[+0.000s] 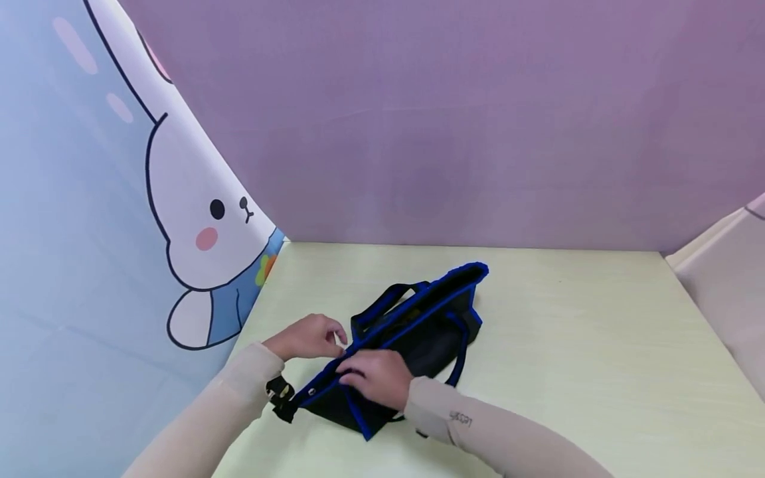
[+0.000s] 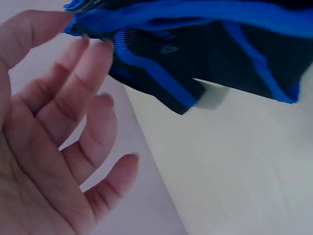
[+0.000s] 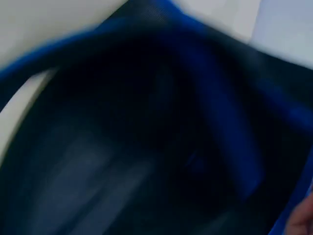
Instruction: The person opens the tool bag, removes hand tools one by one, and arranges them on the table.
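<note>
A blurred black bag (image 3: 122, 122) with blue trim (image 3: 225, 127) above the pale worktop (image 3: 58, 17), near one edge; right hand (image 3: 301, 220) at the trim

Blue-trimmed black bag (image 1: 430, 345) on pale table (image 1: 586, 338)

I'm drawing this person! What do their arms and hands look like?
The left sleeve and right sleeve are long, pale beige. The right has small dark lettering near its cuff. Something black shows by the left cuff. The left hand and right hand are gloveless.
</note>
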The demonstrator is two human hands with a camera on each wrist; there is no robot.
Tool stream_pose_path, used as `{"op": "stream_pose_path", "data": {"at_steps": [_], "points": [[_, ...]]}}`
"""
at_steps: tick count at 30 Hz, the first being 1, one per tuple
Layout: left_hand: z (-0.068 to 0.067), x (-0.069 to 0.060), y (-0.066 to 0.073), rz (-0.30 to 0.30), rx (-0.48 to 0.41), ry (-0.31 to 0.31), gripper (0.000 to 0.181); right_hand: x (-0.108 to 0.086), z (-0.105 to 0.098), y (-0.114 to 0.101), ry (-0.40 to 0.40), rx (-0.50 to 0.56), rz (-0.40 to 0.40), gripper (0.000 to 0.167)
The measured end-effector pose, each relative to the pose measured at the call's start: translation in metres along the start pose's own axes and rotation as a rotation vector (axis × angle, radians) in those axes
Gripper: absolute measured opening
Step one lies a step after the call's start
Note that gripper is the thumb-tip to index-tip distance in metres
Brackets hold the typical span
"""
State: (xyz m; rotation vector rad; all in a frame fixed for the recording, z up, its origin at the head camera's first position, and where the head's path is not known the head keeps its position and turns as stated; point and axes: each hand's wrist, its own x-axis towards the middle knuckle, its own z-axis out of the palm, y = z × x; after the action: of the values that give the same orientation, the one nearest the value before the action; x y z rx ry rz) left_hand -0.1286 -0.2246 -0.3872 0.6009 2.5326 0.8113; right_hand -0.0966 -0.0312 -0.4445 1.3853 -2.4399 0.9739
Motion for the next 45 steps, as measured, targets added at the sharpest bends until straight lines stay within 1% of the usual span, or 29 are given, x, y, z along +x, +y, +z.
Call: {"op": "stream_pose_path", "data": {"at_steps": [2, 3, 4, 7, 11, 14, 16, 19, 22, 26, 30, 35, 40, 41, 45], "points": [[-0.003, 0.007, 0.003, 0.003, 0.022, 0.027, 0.020, -0.003, -0.008, 0.018, 0.100, -0.043, -0.064, 0.016], [-0.004, 0.011, 0.005, 0.000, 0.035, 0.040, 0.023, -0.004, -0.013, 0.026, 0.130, -0.061, -0.086, 0.019], [-0.005, 0.015, 0.008, -0.008, 0.039, 0.050, 0.026, -0.005, -0.017, 0.034, 0.141, -0.086, -0.103, 0.022], [-0.007, 0.028, 0.016, -0.020, 0.061, 0.062, 0.029, -0.010, -0.029, 0.054, 0.125, -0.169, -0.172, 0.031], [-0.006, 0.045, 0.029, -0.031, 0.089, 0.017, 0.029, -0.021, -0.037, 0.073, 0.137, -0.298, -0.290, 0.040], [-0.004, 0.056, 0.039, -0.041, 0.138, -0.020, 0.032, -0.029, -0.040, 0.084, 0.174, -0.362, -0.349, 0.042], [-0.001, 0.062, 0.044, -0.056, 0.181, -0.026, 0.032, -0.033, -0.040, 0.089, 0.196, -0.399, -0.379, 0.043], [0.004, 0.071, 0.051, -0.083, 0.233, -0.020, 0.033, -0.035, -0.040, 0.093, 0.222, -0.428, -0.396, 0.041], [0.008, 0.078, 0.058, -0.111, 0.271, -0.011, 0.036, -0.037, -0.040, 0.095, 0.231, -0.450, -0.393, 0.040], [0.011, 0.084, 0.064, -0.140, 0.292, -0.011, 0.044, -0.040, -0.040, 0.098, 0.233, -0.479, -0.384, 0.040], [0.012, 0.089, 0.068, -0.136, 0.284, -0.005, 0.047, -0.044, -0.039, 0.103, 0.228, -0.482, -0.372, 0.040], [0.014, 0.092, 0.065, -0.130, 0.274, 0.011, 0.043, -0.046, -0.037, 0.105, 0.248, -0.449, -0.354, 0.038], [0.013, 0.093, 0.060, -0.130, 0.269, 0.023, 0.043, -0.047, -0.037, 0.105, 0.270, -0.419, -0.354, 0.033], [0.012, 0.094, 0.059, -0.127, 0.266, 0.027, 0.042, -0.047, -0.036, 0.105, 0.273, -0.420, -0.355, 0.031], [0.009, 0.094, 0.057, -0.110, 0.235, 0.029, 0.041, -0.049, -0.036, 0.106, 0.277, -0.428, -0.350, 0.006]]}}
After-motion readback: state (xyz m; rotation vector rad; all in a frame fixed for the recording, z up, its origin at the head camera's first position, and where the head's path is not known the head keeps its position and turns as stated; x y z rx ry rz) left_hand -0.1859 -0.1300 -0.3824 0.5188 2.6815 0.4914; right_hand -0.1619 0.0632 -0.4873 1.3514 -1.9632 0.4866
